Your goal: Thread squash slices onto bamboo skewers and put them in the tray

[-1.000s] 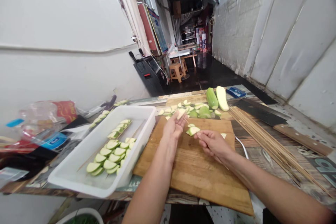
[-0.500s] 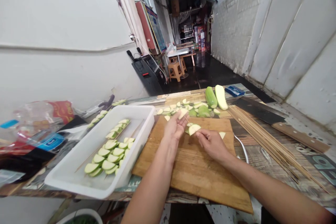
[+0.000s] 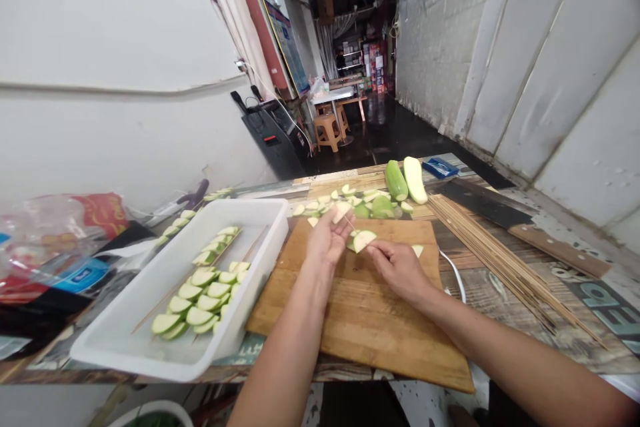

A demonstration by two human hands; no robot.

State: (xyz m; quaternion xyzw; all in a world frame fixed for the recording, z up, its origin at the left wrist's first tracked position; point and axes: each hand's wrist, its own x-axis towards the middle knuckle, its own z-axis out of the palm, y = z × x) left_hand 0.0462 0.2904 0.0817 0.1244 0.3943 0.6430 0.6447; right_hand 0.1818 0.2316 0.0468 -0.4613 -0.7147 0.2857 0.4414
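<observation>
Over the wooden cutting board (image 3: 380, 327), my left hand (image 3: 325, 240) is closed around a thin skewer (image 3: 349, 222) and a pale zucchini slice (image 3: 341, 212) at its fingertips. My right hand (image 3: 403, 268) pinches the edge of a half-round zucchini slice (image 3: 364, 241), which sits by the skewer's other end. Whether the skewer passes through that slice I cannot tell. Cut zucchini pieces (image 3: 381, 207) lie behind the board. In the white plastic tray (image 3: 95, 347) to the left, skewered green-edged slices (image 3: 199, 300) lie in rows.
Bare bamboo skewers (image 3: 490, 267) lie in a bundle right of the board, alongside a large knife (image 3: 550, 250). A whole zucchini (image 3: 396, 180), a peeled-looking half (image 3: 414, 180) and a blue box (image 3: 440, 167) are at the back. Plastic packages (image 3: 65, 233) crowd the left.
The view has turned slightly, so everything sits a little further left. Both hands keep nearly the same pose, with the slice in my right hand still close to the skewer.
</observation>
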